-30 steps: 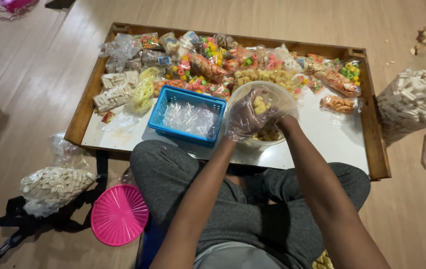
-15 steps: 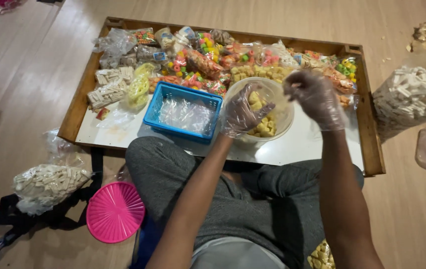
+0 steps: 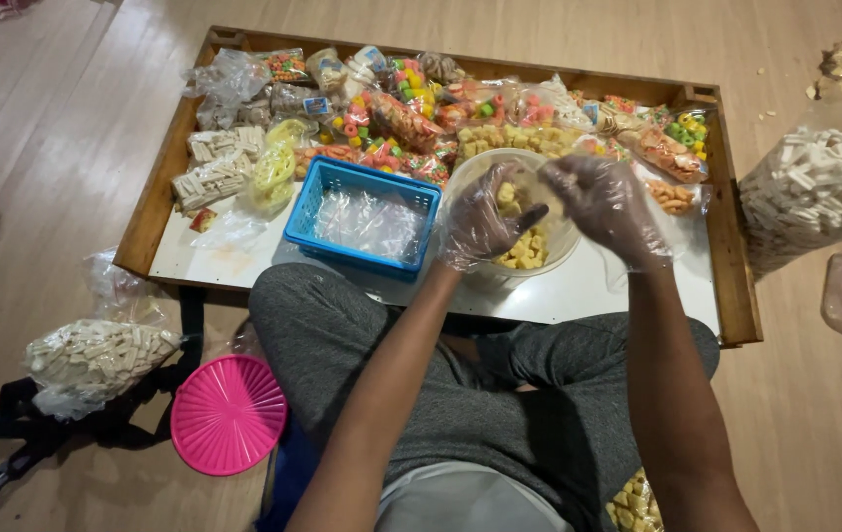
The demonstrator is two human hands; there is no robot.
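— 2 gloved hands meet over the clear tub [image 3: 539, 258] of yellow snack pieces [image 3: 524, 251], which stands on the low table [image 3: 578, 296] just right of the blue basket [image 3: 362, 212]. How would those pieces handle?

— Light and dry, I'd judge, and brittle: puffed bits that crush if pinched hard. Best scooped loosely in cupped fingers. Thin plastic gloves look slippery, so small pieces could slide off.

— What are the fingers doing?

— The left hand [image 3: 485, 222] is half curled, index finger stretched toward the other hand, fingertips just above the pieces in the tub. The right hand [image 3: 603, 202] is bunched, fingertips drawn together above the tub's far rim. It may be pinching a thin clear bag or a few pieces, but the glove's glare hides what it grips.

— Anything else hard to read?

— Both hands cover much of the tub's opening, so how full it is stays unclear. The basket holds clear film whose contents I cannot make out. Heaped colourful snack bags [image 3: 411, 108] overlap at the table's far side. At the right edge, a big bag of white sticks [image 3: 815, 197] is cut off.
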